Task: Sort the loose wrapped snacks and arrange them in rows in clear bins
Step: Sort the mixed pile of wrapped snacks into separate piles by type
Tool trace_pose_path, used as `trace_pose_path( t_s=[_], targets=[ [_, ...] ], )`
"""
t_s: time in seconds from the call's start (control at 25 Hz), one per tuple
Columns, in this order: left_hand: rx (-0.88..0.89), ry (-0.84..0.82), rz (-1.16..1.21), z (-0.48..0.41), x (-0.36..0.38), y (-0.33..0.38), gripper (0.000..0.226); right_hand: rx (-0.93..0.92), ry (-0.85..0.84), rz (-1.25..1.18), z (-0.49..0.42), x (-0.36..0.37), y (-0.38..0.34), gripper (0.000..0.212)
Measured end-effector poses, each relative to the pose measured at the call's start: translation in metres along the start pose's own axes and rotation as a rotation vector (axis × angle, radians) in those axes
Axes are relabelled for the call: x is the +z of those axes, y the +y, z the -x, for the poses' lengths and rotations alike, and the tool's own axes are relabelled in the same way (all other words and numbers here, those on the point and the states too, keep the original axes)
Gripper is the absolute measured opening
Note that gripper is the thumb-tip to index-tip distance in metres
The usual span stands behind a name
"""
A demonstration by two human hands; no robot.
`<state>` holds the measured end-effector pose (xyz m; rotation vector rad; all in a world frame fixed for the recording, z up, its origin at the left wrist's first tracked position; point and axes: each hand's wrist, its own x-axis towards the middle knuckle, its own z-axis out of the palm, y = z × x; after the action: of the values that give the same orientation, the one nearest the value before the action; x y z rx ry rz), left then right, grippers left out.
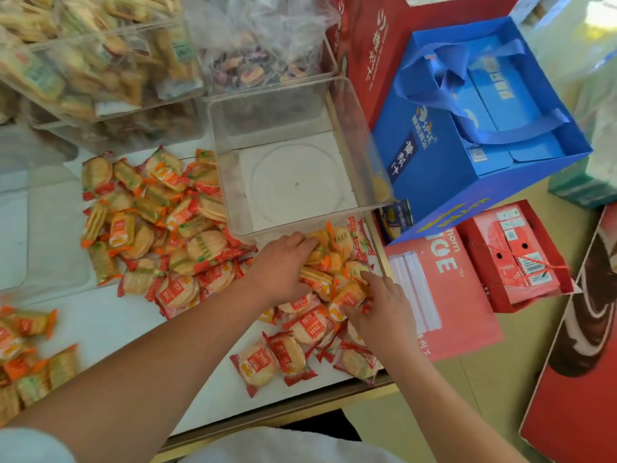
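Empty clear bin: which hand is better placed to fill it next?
Left, probably. The left hand rests on snacks close by the front wall of the bin; the right hand pinches a packet farther back.

Left hand palm down, fingers extended, right hand beside it
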<state>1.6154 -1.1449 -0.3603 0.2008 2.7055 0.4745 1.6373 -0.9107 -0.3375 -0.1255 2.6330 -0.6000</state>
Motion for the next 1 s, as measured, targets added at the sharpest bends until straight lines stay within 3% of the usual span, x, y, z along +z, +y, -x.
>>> trace_pose_path(
  t_s=[0.16, 0.36, 0.52, 0.84, 1.0],
  targets=[
    [0.030, -0.025, 0.078, 0.004, 0.002, -0.001, 0.072, 0.000, 0.031, -0.162, -0.003, -0.004, -0.005, 0.065],
    [0.037, 0.109, 0.167, 0.004, -0.002, 0.002, 0.057, 0.096, 0.065, -0.691, 0.006, -0.032, -0.010, 0.046],
    [-0.005, 0.043, 0.198, -0.006, 0.009, -0.001, 0.062, 0.126, 0.149, -0.791, 0.017, -0.050, 0.003, 0.044],
    [0.067, 0.100, 0.091, -0.015, 0.003, 0.010, 0.062, 0.232, 0.198, -0.877, 0.037, -0.037, 0.021, 0.041],
    [0.074, 0.073, -0.047, -0.020, 0.003, 0.010, 0.089, 0.251, 0.203, -0.890, 0.047, -0.033, 0.027, 0.039]
  ],
)
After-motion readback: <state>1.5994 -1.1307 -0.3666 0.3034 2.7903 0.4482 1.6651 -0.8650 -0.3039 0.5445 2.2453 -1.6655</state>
